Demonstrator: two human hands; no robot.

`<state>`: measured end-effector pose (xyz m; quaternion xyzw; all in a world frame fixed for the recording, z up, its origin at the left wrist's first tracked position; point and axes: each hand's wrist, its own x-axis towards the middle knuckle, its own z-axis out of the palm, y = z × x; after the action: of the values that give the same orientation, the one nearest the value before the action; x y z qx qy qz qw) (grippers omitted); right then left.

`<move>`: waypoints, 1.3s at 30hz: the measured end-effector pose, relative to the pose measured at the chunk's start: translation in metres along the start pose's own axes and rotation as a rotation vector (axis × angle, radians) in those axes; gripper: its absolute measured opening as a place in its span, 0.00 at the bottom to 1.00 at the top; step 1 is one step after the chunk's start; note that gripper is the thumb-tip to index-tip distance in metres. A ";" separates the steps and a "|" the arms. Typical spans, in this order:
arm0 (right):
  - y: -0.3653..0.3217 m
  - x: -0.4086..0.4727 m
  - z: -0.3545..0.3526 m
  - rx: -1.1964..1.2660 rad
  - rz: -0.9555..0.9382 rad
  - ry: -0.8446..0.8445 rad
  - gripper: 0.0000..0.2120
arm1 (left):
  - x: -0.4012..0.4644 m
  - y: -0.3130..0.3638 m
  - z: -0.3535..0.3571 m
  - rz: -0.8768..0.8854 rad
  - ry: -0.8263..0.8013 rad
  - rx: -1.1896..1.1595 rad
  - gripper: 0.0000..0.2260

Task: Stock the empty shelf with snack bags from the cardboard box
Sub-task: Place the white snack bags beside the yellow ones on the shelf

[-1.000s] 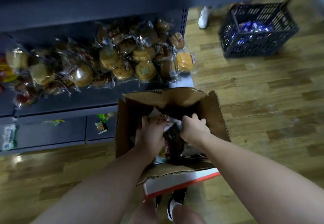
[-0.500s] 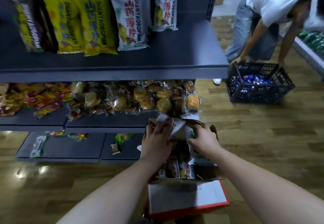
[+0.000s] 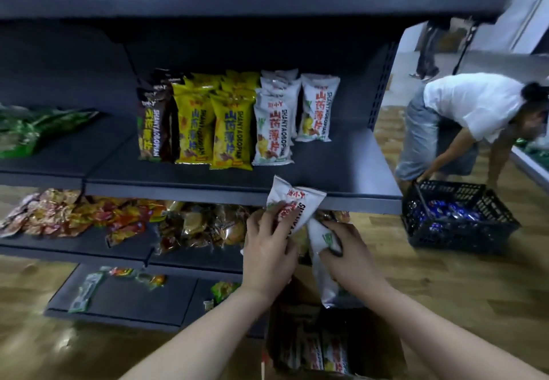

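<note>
My left hand (image 3: 269, 249) grips a white snack bag (image 3: 292, 201) with red lettering, lifted to the front edge of the dark middle shelf (image 3: 341, 165). My right hand (image 3: 347, 256) holds a second white bag (image 3: 322, 278) that hangs down toward the cardboard box (image 3: 386, 347). The box stands open on the floor below my arms, with more bags (image 3: 323, 353) upright inside. On the shelf stand rows of brown, yellow and white bags (image 3: 273, 124); its right end is bare.
A person in a white shirt (image 3: 472, 106) bends over a black plastic crate (image 3: 457, 222) on the wooden floor at the right. The lower shelf (image 3: 127, 249) holds wrapped buns and orange packets. Green bags (image 3: 32, 130) lie at the left.
Both hands have come up out of the box, each with a white bag, and risen to the middle shelf's edge. My view has tilted upward from the box to the shelves.
</note>
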<state>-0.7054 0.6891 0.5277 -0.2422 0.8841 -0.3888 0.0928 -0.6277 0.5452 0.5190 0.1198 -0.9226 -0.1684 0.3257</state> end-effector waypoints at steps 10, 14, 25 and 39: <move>-0.057 0.065 -0.050 0.185 -0.147 0.253 0.19 | 0.088 -0.005 -0.015 0.051 0.211 -0.141 0.27; -0.067 0.102 -0.073 0.096 -0.217 0.350 0.23 | 0.115 0.002 -0.002 0.042 0.251 -0.163 0.28; -0.042 0.211 -0.104 0.031 -0.334 0.514 0.25 | 0.205 0.036 0.058 -0.019 0.325 -0.149 0.25; -0.008 0.274 -0.112 0.130 -0.225 0.519 0.24 | 0.258 0.027 0.130 -0.059 0.282 -0.062 0.30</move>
<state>-0.9796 0.6196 0.6165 -0.2246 0.8191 -0.5015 -0.1647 -0.9101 0.5145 0.5794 0.1593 -0.8581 -0.1881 0.4505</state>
